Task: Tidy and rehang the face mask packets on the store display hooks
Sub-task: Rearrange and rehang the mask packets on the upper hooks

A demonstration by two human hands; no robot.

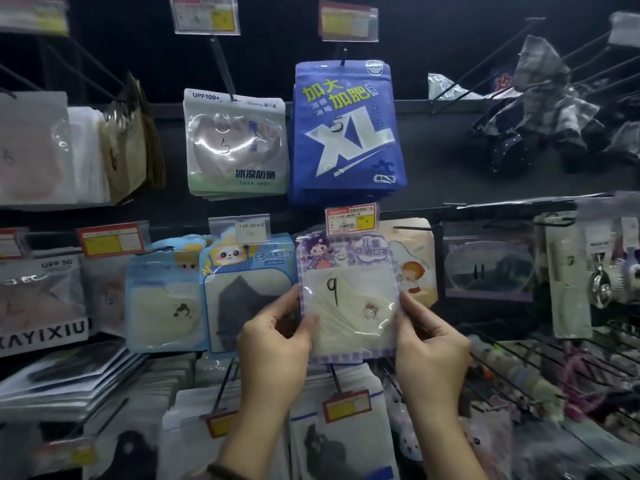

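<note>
Lilac children's mask packet (349, 292), marked with a handwritten 9 and holding a cream mask, sits in the middle of the head view, in the lower row of the display. Its top edge is tucked just under a red-and-yellow price label (350, 220), which covers the hang hole. I cannot tell whether the packet is already threaded on its hook or only held up to it.

Both hands hold it. The left hand (277, 337) pinches the lower left edge, thumb on the front and fingers curled behind. The right hand (429, 341) grips the lower right edge the same way. The packet faces forward and looks close to upright, perhaps tilted a touch.

On its left, touching or slightly overlapped, hangs a blue panda packet (247, 289) with a dark mask inside. Behind its right edge is a cream packet with a red-hooded child (415, 265). Directly above, in the upper row, hang a blue XL packet (346, 129) and a UPF100+ packet (235, 143).

The step in hand appears to be seating or squaring this one packet on its peg. If it is not yet on, the next move calls for lifting the top so the hole meets the hook's tip under the label. The packet then slides back without snagging the cream one behind. If it is on, it only needs levelling before both hands let go.
</note>
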